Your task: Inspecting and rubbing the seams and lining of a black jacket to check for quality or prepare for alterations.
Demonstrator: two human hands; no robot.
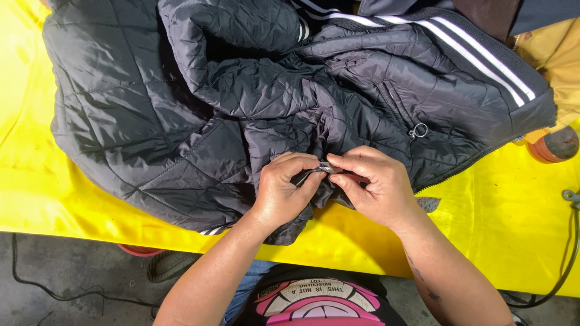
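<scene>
A black quilted jacket point(181, 115) with white stripes along its hem lies spread over a yellow cloth-covered table point(495, 211). My left hand point(284, 190) and my right hand point(371, 184) meet at the jacket's front edge, both pinching a small fold of black fabric with a bit of metal point(325, 167) between the fingertips. A round metal zipper pull ring point(418, 130) lies on the jacket just above my right hand.
An orange and grey round object point(556, 145) sits at the table's right edge beside mustard-coloured fabric point(559, 54). A black cable point(568, 253) hangs off the right side, and another cable point(54, 293) lies on the grey floor below.
</scene>
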